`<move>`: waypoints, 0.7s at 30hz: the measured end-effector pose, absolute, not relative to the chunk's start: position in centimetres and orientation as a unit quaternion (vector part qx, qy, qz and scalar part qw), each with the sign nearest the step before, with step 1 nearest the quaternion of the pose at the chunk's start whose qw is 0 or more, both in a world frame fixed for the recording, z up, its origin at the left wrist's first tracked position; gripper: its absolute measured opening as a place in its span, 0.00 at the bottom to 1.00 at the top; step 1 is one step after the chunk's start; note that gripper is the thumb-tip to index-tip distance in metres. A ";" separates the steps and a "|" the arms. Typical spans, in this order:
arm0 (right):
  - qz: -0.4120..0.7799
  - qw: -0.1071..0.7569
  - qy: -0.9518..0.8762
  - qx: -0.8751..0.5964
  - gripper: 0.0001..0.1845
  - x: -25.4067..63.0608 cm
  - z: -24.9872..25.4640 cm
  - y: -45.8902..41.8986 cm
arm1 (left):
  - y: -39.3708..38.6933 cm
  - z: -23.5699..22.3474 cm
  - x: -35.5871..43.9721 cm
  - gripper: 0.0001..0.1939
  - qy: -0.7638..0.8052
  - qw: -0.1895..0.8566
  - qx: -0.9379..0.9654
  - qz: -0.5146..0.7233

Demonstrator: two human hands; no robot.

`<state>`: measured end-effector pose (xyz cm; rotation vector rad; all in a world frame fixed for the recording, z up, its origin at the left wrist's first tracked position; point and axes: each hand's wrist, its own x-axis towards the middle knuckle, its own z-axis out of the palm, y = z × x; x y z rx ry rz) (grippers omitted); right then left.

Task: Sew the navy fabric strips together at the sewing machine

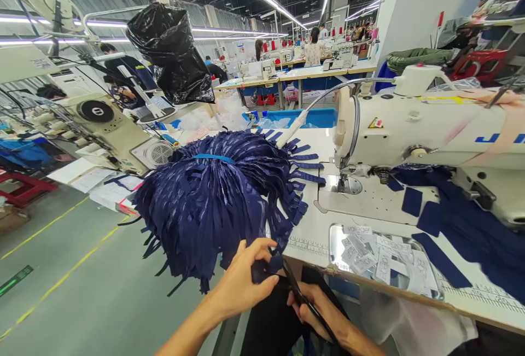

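Note:
My left hand (245, 281) is in front of a big bundle of navy fabric strips (213, 197) tied with a blue band (214, 157). Its thumb and fingers close on the end of a navy strip (275, 262). Lower down, by the table's front edge, my right hand (314, 308) wraps round what look like black scissors (305, 298), pointing up toward that strip end. The right palm hides part of them. Loose strip ends (305, 165) fan out on the table beside the bundle, close to the sewing machine's needle area (343, 182).
A metal tray (334, 235) of white labels (383, 255) sits at the table's front edge. The sewing machine (394, 121) stands on the right, with navy fabric (471, 225) around it. A black plastic bag (172, 52) hangs at upper left. Other people work farther back.

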<state>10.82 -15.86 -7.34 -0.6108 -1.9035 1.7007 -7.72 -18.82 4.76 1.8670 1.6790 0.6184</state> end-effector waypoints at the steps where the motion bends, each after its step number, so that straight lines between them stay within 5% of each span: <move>1: 0.624 0.263 -0.703 -0.219 0.39 10.6 -7.0 -15.6 | -18.4 4.7 -7.5 0.23 0.629 0.277 0.694 0.214; 21: 0.648 0.270 -0.678 -0.217 0.39 11.0 -7.8 -17.2 | -19.3 4.5 -7.6 0.03 0.621 0.134 0.751 0.176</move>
